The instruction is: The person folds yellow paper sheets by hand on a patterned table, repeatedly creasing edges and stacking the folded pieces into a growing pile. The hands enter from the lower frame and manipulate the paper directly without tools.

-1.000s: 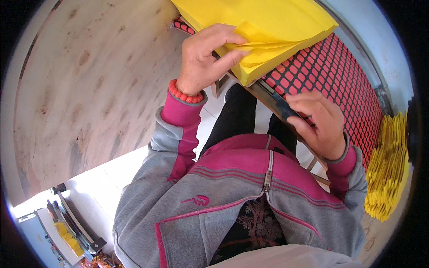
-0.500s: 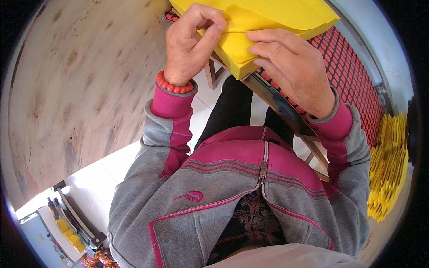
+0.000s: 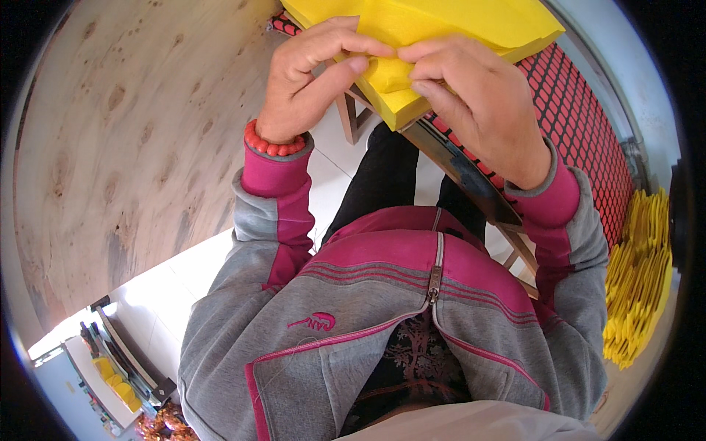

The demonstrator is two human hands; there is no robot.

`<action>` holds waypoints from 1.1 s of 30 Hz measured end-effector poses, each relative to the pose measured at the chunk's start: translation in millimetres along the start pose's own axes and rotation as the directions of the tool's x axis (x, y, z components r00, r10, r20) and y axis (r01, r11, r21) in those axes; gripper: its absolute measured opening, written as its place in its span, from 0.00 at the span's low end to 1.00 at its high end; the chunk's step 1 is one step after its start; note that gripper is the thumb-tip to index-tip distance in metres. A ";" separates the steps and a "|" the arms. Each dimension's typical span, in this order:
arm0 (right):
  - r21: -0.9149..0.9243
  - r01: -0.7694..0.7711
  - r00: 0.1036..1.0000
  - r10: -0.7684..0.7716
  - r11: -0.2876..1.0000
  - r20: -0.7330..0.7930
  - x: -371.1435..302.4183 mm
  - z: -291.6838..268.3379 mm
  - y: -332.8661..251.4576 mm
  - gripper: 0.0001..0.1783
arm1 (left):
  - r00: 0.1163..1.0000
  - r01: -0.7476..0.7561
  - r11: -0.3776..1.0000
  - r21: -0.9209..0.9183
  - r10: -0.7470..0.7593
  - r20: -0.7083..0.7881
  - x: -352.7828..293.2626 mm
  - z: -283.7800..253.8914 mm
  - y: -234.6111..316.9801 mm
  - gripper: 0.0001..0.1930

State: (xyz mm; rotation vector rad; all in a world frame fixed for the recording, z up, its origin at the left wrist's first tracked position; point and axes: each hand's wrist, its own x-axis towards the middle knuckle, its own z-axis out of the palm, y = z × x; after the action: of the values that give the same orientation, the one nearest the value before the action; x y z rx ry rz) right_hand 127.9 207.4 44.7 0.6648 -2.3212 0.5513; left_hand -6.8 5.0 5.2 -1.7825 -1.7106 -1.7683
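Both hands work at the near end of a thick stack of yellow paper-like sheets [image 3: 478, 18]. My left hand [image 3: 312, 77], with a red bead bracelet [image 3: 276, 143] at the wrist, holds a folded part of the top yellow sheet [image 3: 390, 73] between thumb and forefinger. From the other side my right hand [image 3: 478, 103] pinches the same sheet, its fingertips almost meeting those of the left. The sheet is bent up in a small fold between the fingertips. Part of that fold is hidden behind the fingers.
The stack lies on a red and black patterned cover [image 3: 573, 110] over a wooden-legged bench. A large plywood board [image 3: 132, 132] stands at the left. More folded yellow pieces [image 3: 636, 287] are piled at the right. Shelf-like items [image 3: 121, 367] are at lower left.
My left forefinger has stretched right along the fold toward the right fingertips. My right fingers have curled in closer, and the near part of the sheet is more bent.
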 end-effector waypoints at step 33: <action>0.088 -0.047 0.998 0.051 0.995 -0.047 -6.3 5.0 1.7 0.09 | 0.999 0.025 0.999 -0.024 -0.026 -0.032 -7.3 -1.4 -3.1 0.10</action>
State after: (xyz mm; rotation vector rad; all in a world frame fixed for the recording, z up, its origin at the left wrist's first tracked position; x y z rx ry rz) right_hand 128.8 208.1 36.5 0.6287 -2.2831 0.6874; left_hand -7.7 0.8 -1.6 -1.7386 -1.7146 -1.8248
